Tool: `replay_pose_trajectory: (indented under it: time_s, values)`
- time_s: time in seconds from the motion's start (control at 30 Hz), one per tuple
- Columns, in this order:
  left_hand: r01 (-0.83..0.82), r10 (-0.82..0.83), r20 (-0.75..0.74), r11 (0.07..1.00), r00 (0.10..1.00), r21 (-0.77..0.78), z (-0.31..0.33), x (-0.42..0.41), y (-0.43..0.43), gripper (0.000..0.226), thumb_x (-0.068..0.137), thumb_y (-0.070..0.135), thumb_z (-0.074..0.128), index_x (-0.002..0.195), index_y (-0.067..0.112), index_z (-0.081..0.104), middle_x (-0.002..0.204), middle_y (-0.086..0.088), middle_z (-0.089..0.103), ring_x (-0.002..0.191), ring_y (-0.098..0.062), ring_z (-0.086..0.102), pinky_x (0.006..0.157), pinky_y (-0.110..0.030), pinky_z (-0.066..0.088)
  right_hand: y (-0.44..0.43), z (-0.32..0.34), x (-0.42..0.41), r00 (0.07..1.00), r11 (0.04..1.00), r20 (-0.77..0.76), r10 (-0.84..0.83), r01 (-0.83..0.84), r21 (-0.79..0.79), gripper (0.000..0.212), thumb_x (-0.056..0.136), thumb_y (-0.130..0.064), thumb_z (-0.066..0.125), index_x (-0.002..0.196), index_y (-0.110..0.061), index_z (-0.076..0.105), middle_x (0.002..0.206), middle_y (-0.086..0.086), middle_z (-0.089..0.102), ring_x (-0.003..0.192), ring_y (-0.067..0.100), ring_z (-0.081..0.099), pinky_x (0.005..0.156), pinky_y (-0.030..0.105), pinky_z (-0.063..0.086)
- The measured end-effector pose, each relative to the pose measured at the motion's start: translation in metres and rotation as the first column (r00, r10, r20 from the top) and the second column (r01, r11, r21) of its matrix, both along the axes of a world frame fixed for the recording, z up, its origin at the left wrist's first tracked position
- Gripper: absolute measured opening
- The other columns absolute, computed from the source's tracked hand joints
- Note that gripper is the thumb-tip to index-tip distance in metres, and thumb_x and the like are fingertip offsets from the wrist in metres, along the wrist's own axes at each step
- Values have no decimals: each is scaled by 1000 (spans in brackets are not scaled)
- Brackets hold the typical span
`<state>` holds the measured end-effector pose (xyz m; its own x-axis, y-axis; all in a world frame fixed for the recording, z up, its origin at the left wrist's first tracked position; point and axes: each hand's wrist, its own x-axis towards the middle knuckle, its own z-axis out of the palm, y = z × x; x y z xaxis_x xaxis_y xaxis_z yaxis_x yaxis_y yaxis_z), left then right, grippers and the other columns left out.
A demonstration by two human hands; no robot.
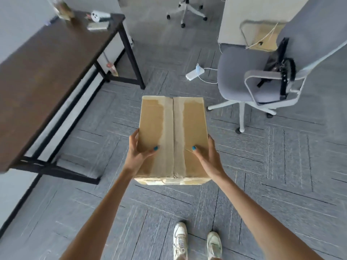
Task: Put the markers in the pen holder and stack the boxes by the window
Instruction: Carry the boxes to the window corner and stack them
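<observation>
Cardboard box (171,139), taped shut, is carried over the carpet (281,184), left hand (139,149) and right hand (204,153) clamping its sides, thumbs on top. This looks like the stacking step; next comes walking it to the window, unseen here, skirting desk (47,72) and chair (262,81).

box (171,136) underside hidden, desk items (98,19) blurred

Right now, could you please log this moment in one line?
phase: carry | cardboard box: held above carpet | left hand: grips left side | right hand: grips right side
</observation>
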<state>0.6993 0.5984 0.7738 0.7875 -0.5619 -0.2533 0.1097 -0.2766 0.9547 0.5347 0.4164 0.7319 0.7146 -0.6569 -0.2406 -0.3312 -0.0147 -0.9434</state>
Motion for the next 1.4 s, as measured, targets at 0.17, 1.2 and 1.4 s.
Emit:
replay_pose_trajectory:
  time_s: [0.17, 1.2, 1.4]
  values:
    - [-139, 139, 20, 990, 990, -3, 73, -6, 50, 81, 78, 3, 74, 140, 23, 26, 132, 5, 46, 114, -18, 51, 76, -18, 49, 31, 70, 21, 992, 991, 0, 129, -129, -39, 71, 89, -37, 62, 146, -27, 21, 128, -3, 57, 109, 13, 60, 76, 11, 44]
    - [-987, 984, 80, 161, 159, -19, 162, -364, 517, 94, 57, 36, 81, 137, 45, 32, 139, -1, 40, 116, -16, 52, 95, -34, 44, 498, 186, -49, 232, 229, -18, 973, -967, -110, 80, 89, -43, 60, 151, -23, 14, 154, 1, 31, 141, 23, 30, 114, 37, 28]
    - [-994, 991, 113, 78, 69, -71, 173, -390, 648, 83, 63, 32, 83, 126, 55, 35, 133, -4, 41, 116, -14, 52, 96, -32, 46, 643, 202, -56, 143, 139, -29, 989, -983, -119, 84, 88, -44, 60, 152, -20, 12, 156, 4, 27, 143, 23, 27, 114, 38, 26]
